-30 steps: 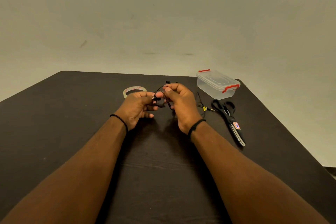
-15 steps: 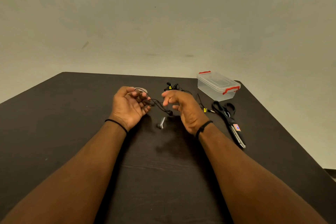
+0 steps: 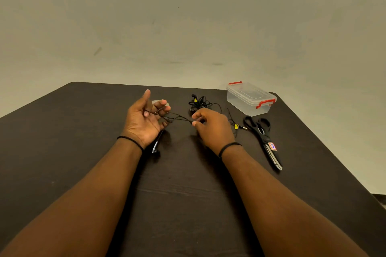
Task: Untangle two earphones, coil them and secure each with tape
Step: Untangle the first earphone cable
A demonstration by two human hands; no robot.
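Observation:
A thin black earphone cable (image 3: 179, 118) stretches between my two hands above the dark table (image 3: 83, 131). My left hand (image 3: 144, 120) is palm up, with loops of the cable wound over its curled fingers and the thumb raised. My right hand (image 3: 211, 125) pinches the cable's other end between thumb and forefinger. A small plug end (image 3: 155, 148) hangs below my left wrist. The second earphone (image 3: 198, 102) lies in a tangled black heap behind my right hand. The tape roll (image 3: 155, 102) is mostly hidden behind my left fingers.
A clear plastic box (image 3: 250, 98) with red latches stands at the back right. Black scissors (image 3: 264, 140) lie in front of it, next to a jack plug with a yellow tag (image 3: 238, 126). The table's right edge runs diagonally close to the scissors.
My hands, close together a second ago, have drawn apart. The cable is now pulled out straighter between them, and my left palm has turned up with its thumb raised.

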